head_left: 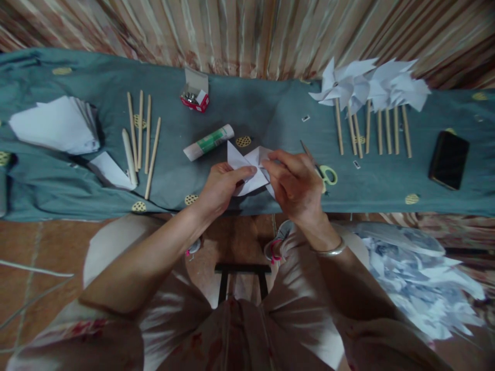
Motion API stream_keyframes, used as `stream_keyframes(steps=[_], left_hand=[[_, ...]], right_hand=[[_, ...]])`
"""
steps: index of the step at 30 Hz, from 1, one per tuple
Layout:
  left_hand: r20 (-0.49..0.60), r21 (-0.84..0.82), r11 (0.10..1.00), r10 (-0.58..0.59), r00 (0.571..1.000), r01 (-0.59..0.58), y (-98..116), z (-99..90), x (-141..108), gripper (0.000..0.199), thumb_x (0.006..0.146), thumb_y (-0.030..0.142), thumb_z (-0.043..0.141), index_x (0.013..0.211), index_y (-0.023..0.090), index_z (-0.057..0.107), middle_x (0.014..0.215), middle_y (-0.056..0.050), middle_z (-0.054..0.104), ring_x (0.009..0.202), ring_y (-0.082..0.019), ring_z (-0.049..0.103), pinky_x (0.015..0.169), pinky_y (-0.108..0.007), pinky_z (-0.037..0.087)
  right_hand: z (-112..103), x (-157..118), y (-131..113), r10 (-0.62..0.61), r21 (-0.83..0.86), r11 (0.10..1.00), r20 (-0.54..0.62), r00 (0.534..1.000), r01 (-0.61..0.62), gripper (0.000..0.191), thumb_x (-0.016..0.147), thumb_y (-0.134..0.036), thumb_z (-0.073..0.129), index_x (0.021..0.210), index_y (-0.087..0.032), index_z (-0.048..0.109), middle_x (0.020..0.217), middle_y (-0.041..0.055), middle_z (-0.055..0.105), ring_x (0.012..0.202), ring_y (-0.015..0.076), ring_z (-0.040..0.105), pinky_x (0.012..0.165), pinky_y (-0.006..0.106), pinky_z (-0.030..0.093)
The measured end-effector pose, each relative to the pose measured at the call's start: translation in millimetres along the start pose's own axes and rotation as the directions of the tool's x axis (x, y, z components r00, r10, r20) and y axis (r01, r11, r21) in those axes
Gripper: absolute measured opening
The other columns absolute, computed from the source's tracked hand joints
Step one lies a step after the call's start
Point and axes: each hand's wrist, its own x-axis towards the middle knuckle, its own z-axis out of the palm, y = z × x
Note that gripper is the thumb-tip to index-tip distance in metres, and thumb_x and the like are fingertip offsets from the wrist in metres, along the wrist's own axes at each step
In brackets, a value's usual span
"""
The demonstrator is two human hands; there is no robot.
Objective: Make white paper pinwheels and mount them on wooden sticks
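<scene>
A white paper pinwheel (253, 180) is held up near the front edge of the cloth-covered table, partly folded, with pointed blades. My left hand (222, 188) grips its left side, the thumb pressed toward the middle. On the other side, my right hand (296, 183) pinches a folded flap of the same paper; its fingertips partly cover that area. Behind the paper lies a glue stick (209, 141) with a green and white label. Just right of my right hand are scissors (328, 175) with light green handles, partly hidden by the hand.
Several wooden sticks (139, 131) and stacked white paper (58, 126) lie left. A small red box (195, 98) of metal pins stands open at the back. Finished pinwheels (371, 85) on sticks and a black phone (449, 159) lie right. A bag of paper scraps (421, 278) sits below.
</scene>
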Motion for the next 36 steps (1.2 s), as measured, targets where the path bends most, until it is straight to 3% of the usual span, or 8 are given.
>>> stream_keyframes(steps=[6, 15, 24, 31, 36], left_hand=[[-0.014, 0.012, 1.0, -0.009, 1.0, 0.009, -2.0, -0.8, 0.8, 0.011, 0.063, 0.025, 0.073, 0.064, 0.017, 0.066, 0.057, 0.001, 0.06, 0.055, -0.012, 0.054, 0.052, -0.025, 0.039], [-0.003, -0.004, 1.0, -0.02, 1.0, 0.02, 1.9, 0.6, -1.2, 0.007, 0.063, 0.023, 0.072, 0.063, 0.017, 0.068, 0.057, 0.001, 0.061, 0.051, -0.01, 0.049, 0.048, -0.024, 0.033], [-0.029, -0.002, 0.999, -0.047, 0.998, 0.047, 4.2, 1.6, -1.4, 0.01, 0.061, 0.024, 0.074, 0.06, 0.018, 0.066, 0.056, 0.002, 0.061, 0.047, -0.008, 0.045, 0.046, -0.025, 0.03], [-0.024, -0.012, 0.998, -0.056, 0.998, 0.056, 4.6, 0.9, -1.2, 0.012, 0.059, 0.024, 0.074, 0.057, 0.018, 0.065, 0.054, 0.002, 0.058, 0.046, -0.008, 0.042, 0.044, -0.025, 0.028], [-0.021, 0.043, 0.998, -0.043, 0.999, 0.044, 6.8, -0.8, -2.1, 0.025, 0.062, 0.025, 0.074, 0.048, 0.019, 0.055, 0.048, 0.004, 0.05, 0.044, -0.007, 0.039, 0.045, -0.025, 0.028]], right_hand=[[0.2, 1.3, -2.7, -0.066, -0.046, 0.997, -0.024, 0.998, 0.065, 0.026, 0.096, -0.018, 0.046, 0.109, -0.025, 0.068, 0.115, 0.0049, 0.07, 0.09, 0.0194, 0.064, 0.083, 0.036, 0.054], [1.2, 0.4, -2.9, 0.009, -0.023, 1.0, 0.086, 0.996, -0.007, 0.031, 0.097, -0.022, 0.044, 0.118, -0.032, 0.065, 0.122, 0.0035, 0.068, 0.097, 0.0217, 0.064, 0.089, 0.041, 0.053], [0.7, 1.2, -3.4, -0.127, -0.093, 0.988, -0.006, 0.992, 0.126, 0.025, 0.096, -0.018, 0.048, 0.108, -0.025, 0.069, 0.117, 0.0034, 0.071, 0.088, 0.0187, 0.063, 0.08, 0.035, 0.054], [2.1, -0.3, -1.9, -0.129, -0.148, 0.98, 0.036, 0.991, 0.133, 0.027, 0.097, -0.018, 0.046, 0.109, -0.027, 0.068, 0.115, 0.0018, 0.072, 0.09, 0.019, 0.064, 0.083, 0.035, 0.053], [3.0, -2.0, -0.8, -0.047, -0.065, 0.996, 0.117, 0.992, 0.055, 0.031, 0.098, -0.022, 0.044, 0.119, -0.031, 0.065, 0.119, 0.0025, 0.07, 0.095, 0.0208, 0.064, 0.088, 0.039, 0.052]])
